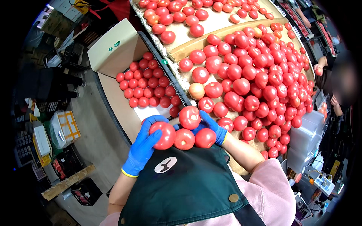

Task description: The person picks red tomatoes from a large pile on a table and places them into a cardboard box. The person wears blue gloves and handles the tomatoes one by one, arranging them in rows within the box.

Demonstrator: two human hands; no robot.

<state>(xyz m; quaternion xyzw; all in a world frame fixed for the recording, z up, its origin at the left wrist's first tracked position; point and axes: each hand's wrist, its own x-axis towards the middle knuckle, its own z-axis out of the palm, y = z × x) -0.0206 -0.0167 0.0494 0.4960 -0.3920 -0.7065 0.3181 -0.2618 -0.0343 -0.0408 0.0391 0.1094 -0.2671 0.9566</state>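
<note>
My left hand, in a blue glove with a yellow cuff, grips a red tomato between thumb and fingers. Close beside it, my right hand, gloved the same way, holds several tomatoes in front of my apron; one sits uppermost, and another lies below the glove. A further tomato is between the hands; which hand bears it I cannot tell. Beyond them stands a lined crate with rows of tomatoes on its bottom. The hands partly hide its near end.
A sorting table with a wooden divider bears a large heap of tomatoes to the right. A co-worker stands at the far right, a tomato in one hand. Clear plastic trays are stacked nearby. Crates and boxes stand on the left floor.
</note>
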